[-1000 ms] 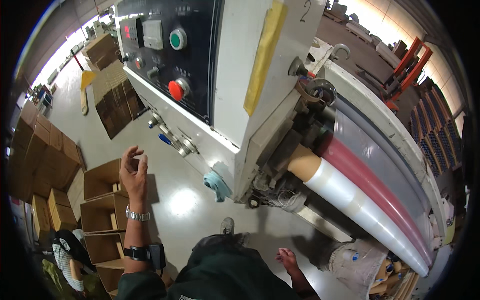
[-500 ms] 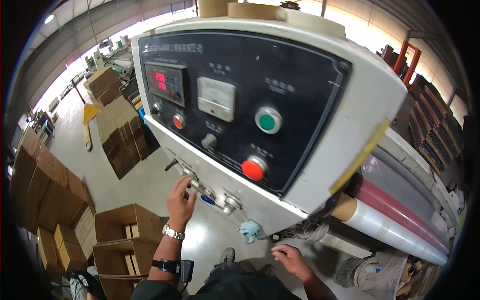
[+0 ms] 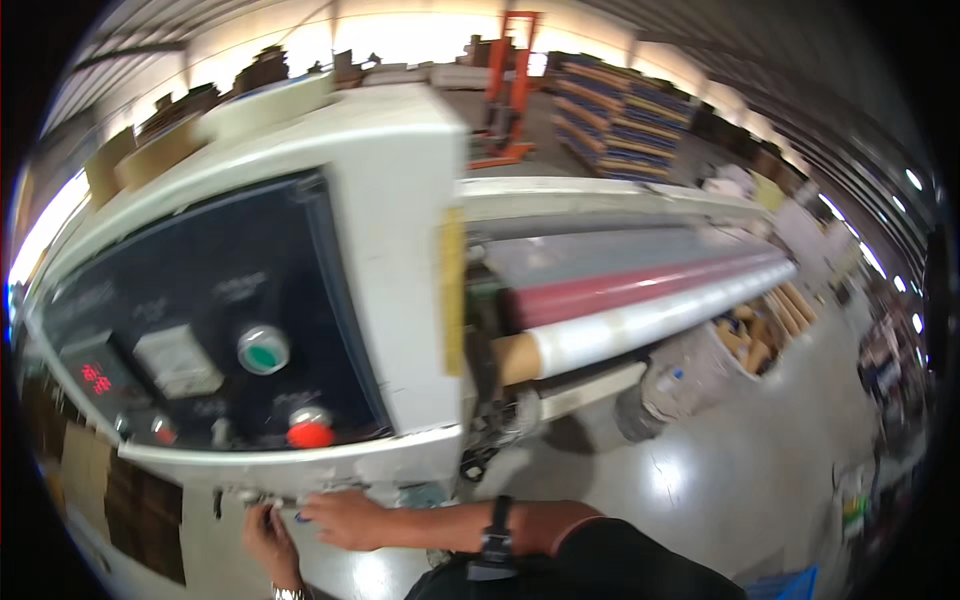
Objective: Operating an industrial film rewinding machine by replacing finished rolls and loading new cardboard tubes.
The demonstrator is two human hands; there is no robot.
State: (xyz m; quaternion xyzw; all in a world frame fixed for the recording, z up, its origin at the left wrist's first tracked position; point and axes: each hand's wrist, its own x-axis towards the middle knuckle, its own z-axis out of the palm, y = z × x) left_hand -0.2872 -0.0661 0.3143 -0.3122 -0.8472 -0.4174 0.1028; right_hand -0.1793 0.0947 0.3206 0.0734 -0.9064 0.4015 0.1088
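At the left, the dark control panel (image 3: 215, 290) fills the front of the white cabinet (image 3: 410, 300), presumably so that it faces whoever stands there; the tape rolls (image 3: 265, 108) sit on top, likely parked within reach. Below the panel, metal valve fittings (image 3: 250, 496) line the cabinet's lower edge. The left hand (image 3: 268, 545) is at them, fingers bent; blur hides whether they grip. Just beside it, the right hand (image 3: 345, 518) has curled fingertips by a small blue lever (image 3: 300, 517), though whether they close on it cannot be told. Farther right, the white film roll (image 3: 650, 322) lies alongside a maroon roller (image 3: 640, 288), its cardboard core (image 3: 516, 360) projecting, probably for end support.
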